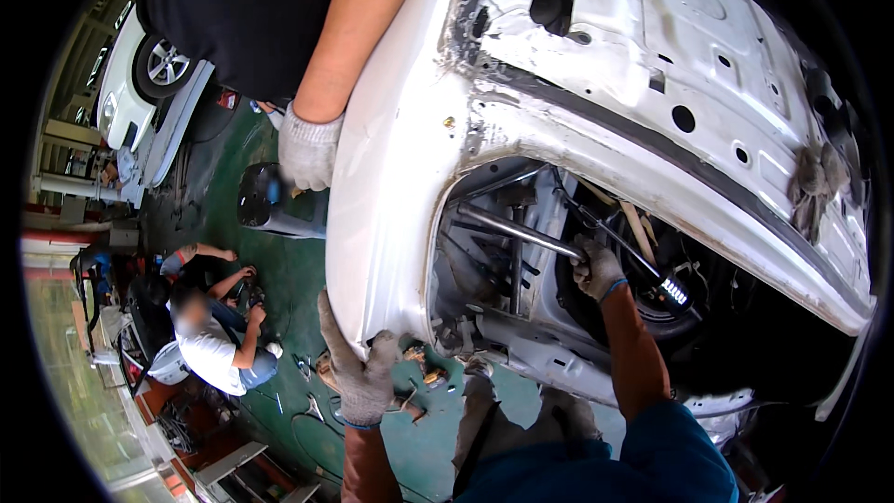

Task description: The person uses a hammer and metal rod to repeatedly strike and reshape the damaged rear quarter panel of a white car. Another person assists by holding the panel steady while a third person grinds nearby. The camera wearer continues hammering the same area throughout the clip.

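In the head view, a worker's gloved right hand (598, 270) clenches the end of a metal bar (521, 231) lying inside the open bay (549, 363) of a white car body (386, 186). The left hand (361, 384), fingers spread and grasping nothing, rests at the body's near corner; a co-worker's gloved hand (310, 151) touches the panel farther up. The step in hand appears to be handling the bar within the bay; the next move likely calls for a firm right grip. The bay also contains a tan stick (638, 228) and a lit lamp (672, 292).
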The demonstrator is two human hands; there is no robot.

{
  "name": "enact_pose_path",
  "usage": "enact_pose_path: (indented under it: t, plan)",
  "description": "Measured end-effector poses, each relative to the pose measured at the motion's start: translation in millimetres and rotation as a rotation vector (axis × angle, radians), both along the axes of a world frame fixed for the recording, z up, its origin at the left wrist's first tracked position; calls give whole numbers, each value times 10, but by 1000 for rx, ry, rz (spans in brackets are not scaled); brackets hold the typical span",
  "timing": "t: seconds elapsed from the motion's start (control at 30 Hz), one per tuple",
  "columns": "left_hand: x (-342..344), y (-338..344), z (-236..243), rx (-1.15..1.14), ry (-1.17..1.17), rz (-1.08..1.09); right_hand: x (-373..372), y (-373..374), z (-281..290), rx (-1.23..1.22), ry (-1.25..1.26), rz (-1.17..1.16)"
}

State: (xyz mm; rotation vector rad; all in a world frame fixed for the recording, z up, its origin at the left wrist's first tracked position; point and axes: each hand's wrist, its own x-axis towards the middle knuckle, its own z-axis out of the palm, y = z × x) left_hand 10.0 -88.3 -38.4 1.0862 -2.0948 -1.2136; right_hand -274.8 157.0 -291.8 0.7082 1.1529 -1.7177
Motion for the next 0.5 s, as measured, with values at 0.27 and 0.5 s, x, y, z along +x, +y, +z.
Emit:
enact_pose_path:
  t: [0.27,0.5]
  plan:
    - [-209,66,99,-65,-85,-65,780,-1156,-1755,605,296,-170]
    - [-6,134,173,-89,-163,12,296,259,-1718,915,1011,508]
